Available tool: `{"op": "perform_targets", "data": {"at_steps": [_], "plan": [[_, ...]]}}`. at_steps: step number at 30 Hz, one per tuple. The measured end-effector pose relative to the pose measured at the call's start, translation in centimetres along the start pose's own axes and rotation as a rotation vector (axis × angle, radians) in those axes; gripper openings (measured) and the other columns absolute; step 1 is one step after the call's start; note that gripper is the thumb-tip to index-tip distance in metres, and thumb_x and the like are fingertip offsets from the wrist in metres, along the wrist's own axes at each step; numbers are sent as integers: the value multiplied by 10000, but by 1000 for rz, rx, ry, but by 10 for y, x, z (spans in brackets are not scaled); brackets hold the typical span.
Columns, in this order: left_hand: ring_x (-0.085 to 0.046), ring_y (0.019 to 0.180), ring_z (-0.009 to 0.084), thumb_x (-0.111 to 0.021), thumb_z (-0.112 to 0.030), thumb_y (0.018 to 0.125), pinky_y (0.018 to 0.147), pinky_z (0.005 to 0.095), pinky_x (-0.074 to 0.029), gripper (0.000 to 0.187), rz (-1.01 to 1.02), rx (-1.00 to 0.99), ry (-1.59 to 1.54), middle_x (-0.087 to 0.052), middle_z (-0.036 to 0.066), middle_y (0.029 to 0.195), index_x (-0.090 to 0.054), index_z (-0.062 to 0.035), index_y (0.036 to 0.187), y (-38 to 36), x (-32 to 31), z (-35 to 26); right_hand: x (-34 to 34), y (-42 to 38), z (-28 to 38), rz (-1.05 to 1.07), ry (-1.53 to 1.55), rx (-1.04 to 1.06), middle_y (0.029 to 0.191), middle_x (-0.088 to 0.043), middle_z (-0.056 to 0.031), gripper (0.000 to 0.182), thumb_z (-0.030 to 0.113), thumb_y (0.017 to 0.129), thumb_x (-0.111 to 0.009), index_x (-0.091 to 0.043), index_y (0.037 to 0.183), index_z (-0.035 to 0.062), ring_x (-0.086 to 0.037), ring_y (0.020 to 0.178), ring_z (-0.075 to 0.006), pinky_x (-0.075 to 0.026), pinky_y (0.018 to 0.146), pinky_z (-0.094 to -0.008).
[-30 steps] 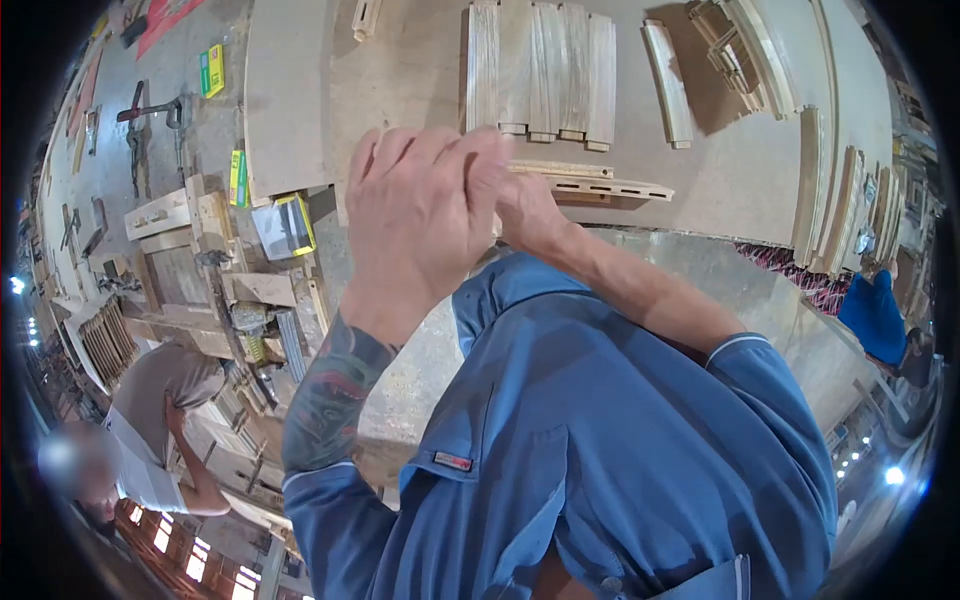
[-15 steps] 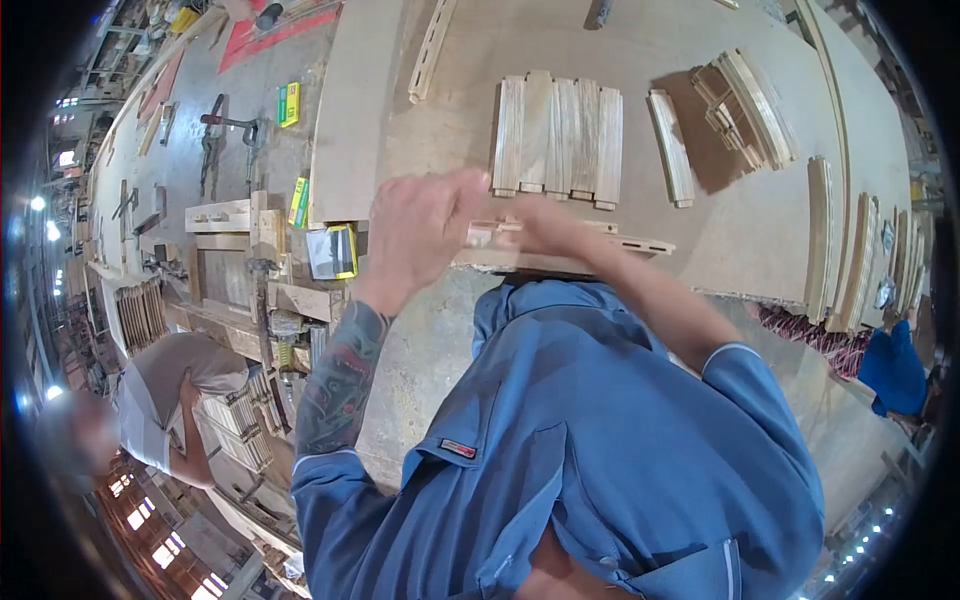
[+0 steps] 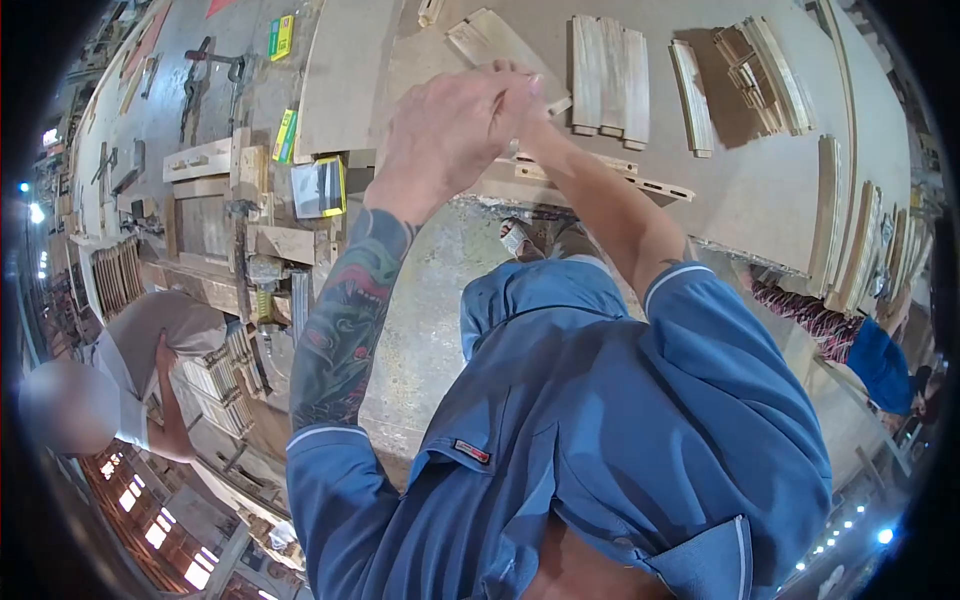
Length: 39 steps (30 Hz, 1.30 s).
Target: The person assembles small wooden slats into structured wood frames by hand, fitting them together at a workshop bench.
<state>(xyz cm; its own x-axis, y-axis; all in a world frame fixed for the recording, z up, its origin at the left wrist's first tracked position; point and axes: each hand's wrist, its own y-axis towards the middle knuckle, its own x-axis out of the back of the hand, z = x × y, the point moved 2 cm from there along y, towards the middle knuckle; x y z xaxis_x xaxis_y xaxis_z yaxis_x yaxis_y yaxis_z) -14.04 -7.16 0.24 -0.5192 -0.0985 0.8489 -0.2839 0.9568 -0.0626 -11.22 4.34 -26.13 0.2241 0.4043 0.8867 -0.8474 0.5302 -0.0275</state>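
Nearest me, the left hand [image 3: 440, 130] and right hand [image 3: 518, 100] meet with fingers bent, though I can't tell whether they grip anything. Just beyond, I see pale, streaky wooden slats [image 3: 610, 85] with notched ends flat on the brown table [image 3: 440, 45], some side by side, others [image 3: 500, 45] slanted and partly hidden by the hands. Past the stained grey floor [image 3: 405, 350], I make out a seated or bending co-worker [image 3: 160, 330], cut-off clutter and bright windows [image 3: 155, 535].

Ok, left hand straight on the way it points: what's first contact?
Probably the right hand, right beside the left hand; slanted wooden slats lie beyond. Depth between them is unclear.
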Motion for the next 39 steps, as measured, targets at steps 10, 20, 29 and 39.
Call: {"op": "perform_targets", "data": {"at_steps": [10,20,29,39], "plan": [[-642,960,383,-400,-494,1021,833,460,-499,503,-12,-49,43,-710,155,1001,-701,-117,1164,5,0,9,34,-50,-5,-88,-126,191,1446,-465,-155,659,233,862,-595,-370,1447,31,-370,1397,-359,-267,1149,-545],[-646,1004,374,-406,-501,1021,868,460,-501,522,29,56,34,-709,155,1054,-698,-97,1177,5,6,3,77,-57,-18,-79,582,-223,1061,-705,-146,367,184,876,-689,-616,1188,4,-666,1023,-247,-521,882,-385],[-637,1050,365,-427,-456,1027,897,435,-501,460,-25,-25,28,-697,150,1133,-699,-124,1192,2,-4,10,96,-115,-14,99,912,-243,985,-734,-83,324,213,887,-745,-694,1070,-51,-663,897,-135,-534,810,-306],[-660,1016,337,-497,-431,1005,881,402,-505,417,-102,-80,-77,-709,131,1114,-704,-102,1155,7,7,-5,81,-140,6,-241,366,163,770,-654,-136,178,112,806,-725,-656,969,93,-642,731,-375,-508,654,-474]]}}
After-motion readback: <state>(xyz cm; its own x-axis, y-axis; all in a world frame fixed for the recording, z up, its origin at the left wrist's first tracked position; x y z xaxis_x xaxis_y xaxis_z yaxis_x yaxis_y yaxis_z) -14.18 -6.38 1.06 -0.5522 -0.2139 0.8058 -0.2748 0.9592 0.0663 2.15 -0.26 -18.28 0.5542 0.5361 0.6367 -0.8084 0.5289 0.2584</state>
